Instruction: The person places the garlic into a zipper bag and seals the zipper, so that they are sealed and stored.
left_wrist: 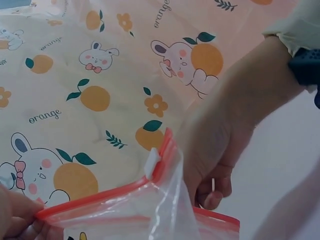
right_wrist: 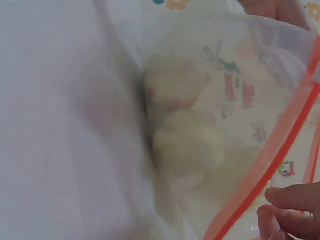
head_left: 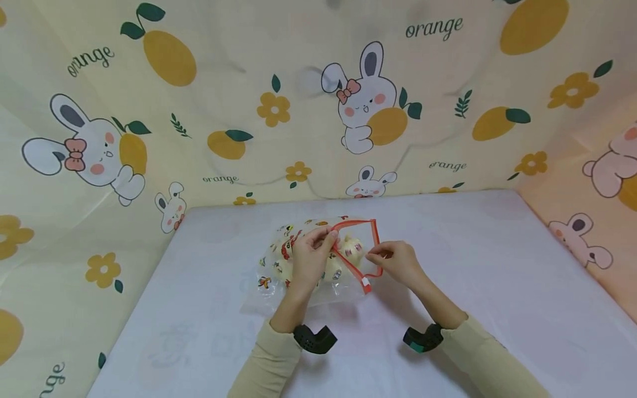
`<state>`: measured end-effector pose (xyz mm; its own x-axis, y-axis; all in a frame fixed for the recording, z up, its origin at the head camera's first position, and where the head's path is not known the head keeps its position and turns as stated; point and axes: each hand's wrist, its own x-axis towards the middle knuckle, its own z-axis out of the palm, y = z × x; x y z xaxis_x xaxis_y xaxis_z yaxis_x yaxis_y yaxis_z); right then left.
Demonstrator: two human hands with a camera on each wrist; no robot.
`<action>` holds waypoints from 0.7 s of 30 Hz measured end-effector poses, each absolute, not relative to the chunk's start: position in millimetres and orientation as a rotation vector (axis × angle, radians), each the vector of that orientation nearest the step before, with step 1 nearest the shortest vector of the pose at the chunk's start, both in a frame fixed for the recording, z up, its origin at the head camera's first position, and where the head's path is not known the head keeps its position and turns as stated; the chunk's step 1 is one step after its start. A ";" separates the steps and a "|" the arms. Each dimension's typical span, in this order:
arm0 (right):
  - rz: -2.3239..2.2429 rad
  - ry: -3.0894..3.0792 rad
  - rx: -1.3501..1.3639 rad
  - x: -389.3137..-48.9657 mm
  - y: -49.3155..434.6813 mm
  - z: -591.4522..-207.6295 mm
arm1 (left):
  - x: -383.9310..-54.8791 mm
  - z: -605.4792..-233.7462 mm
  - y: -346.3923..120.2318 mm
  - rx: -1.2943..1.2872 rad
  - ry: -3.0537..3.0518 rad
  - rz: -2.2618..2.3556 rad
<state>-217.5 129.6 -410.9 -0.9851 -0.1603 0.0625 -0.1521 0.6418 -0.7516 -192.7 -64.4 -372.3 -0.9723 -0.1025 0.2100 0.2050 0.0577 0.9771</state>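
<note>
A clear plastic zip bag with small coloured cartoon prints lies on the white table. Red strips edge its spread mouth, and a white slider sits near the front corner. Inside are several pale, rounded lumps that look like garlic bulbs; one bulb shows through the mouth. My left hand pinches the red edge on the left side of the mouth. At the opposite side, my right hand holds the other red edge, its fingertips reaching over the opening. The bag partly hides the right fingers in the left wrist view.
The white table extends around the bag. A cloth wall printed with rabbits, oranges and flowers rises behind and at both sides. Dark devices are worn on both wrists, by the beige sleeves.
</note>
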 end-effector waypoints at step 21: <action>-1.362 2.660 -0.323 -188.2 159.1 -416.9 | -192.7 -396.5 -46.2 -0.222 -2.317 -1.799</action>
